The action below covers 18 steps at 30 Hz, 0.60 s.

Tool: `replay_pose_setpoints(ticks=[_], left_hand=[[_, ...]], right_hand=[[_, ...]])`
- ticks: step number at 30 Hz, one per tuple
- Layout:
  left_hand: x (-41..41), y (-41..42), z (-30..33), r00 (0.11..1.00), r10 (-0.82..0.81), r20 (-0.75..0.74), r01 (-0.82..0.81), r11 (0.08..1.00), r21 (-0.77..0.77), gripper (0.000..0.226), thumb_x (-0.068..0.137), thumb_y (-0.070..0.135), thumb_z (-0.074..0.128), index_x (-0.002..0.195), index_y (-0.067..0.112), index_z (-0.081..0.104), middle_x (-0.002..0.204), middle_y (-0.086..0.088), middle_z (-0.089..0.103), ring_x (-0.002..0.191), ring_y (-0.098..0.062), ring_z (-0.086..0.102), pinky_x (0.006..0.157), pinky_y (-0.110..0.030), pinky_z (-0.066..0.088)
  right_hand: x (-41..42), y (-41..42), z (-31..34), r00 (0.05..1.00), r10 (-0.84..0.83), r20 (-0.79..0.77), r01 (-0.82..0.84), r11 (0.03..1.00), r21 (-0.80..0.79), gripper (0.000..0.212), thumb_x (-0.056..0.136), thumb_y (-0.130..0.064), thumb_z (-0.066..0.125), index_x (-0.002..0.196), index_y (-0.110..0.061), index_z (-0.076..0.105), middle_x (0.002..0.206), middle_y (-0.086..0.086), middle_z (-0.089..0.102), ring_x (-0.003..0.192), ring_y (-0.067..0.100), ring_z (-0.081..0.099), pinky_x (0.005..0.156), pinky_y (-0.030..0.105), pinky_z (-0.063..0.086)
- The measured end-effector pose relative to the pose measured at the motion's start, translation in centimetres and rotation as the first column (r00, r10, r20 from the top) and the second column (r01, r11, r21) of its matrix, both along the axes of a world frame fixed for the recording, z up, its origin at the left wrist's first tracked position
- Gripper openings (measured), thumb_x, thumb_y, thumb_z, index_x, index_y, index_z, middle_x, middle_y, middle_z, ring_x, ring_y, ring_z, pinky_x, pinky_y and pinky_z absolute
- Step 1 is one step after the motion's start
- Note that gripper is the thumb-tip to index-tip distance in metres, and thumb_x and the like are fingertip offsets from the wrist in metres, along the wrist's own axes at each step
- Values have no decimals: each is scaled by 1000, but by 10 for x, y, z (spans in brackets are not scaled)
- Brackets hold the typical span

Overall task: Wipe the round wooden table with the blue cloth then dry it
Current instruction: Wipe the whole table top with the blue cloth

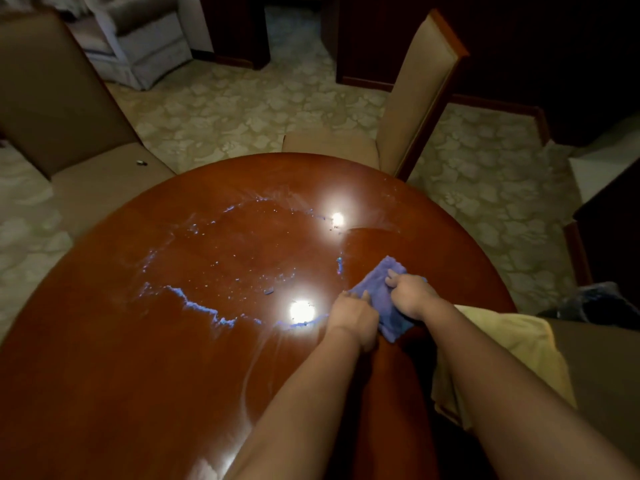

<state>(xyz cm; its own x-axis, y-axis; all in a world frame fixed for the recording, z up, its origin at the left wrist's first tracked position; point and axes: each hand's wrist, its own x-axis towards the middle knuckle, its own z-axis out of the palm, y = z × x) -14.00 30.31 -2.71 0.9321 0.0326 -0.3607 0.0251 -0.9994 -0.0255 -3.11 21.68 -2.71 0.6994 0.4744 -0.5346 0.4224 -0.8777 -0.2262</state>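
Round wooden bench (138, 341): glossy, wet-streaked, likely slick. Blue cloth (379, 296) lies right of the near glare spot (302, 310); soft, limp, probably damp, best gathered by its edges. Left hand (353, 318) and right hand (410, 296): each grip apparently curled onto cloth.

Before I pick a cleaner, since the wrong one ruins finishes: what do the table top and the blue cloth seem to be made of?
The table top looks like reddish-brown wood under a glossy varnish: it mirrors two lamps as bright spots, and moisture sits on it in streaks. The blue cloth looks like soft, napped fabric, perhaps microfibre or terry; it bunches under both hands.
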Motion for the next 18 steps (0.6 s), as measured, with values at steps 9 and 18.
replay_pose_setpoints(ticks=[9, 18], left_hand=[[-82, -10, 5, 991, -135, -27, 134, 991, -5, 44, 93, 35, 46, 131, 13, 55, 142, -13, 44, 124, -27, 47, 108, -35, 27], [-141, 9, 6, 970, -227, -89, 229, 973, 8, 41, 91, 31, 53, 128, 14, 56, 140, -13, 47, 125, -28, 47, 110, -35, 26]], right_hand=[[-84, -26, 3, 998, -60, -36, 60, 998, -5, 46, 103, -11, 31, 149, -14, 34, 159, 5, 17, 144, 27, 24, 116, 35, 21], [-154, -21, -2, 982, -167, -92, 166, 986, -19, 51, 101, -9, 31, 152, -17, 26, 158, 8, 21, 140, 28, 32, 113, 39, 29]])
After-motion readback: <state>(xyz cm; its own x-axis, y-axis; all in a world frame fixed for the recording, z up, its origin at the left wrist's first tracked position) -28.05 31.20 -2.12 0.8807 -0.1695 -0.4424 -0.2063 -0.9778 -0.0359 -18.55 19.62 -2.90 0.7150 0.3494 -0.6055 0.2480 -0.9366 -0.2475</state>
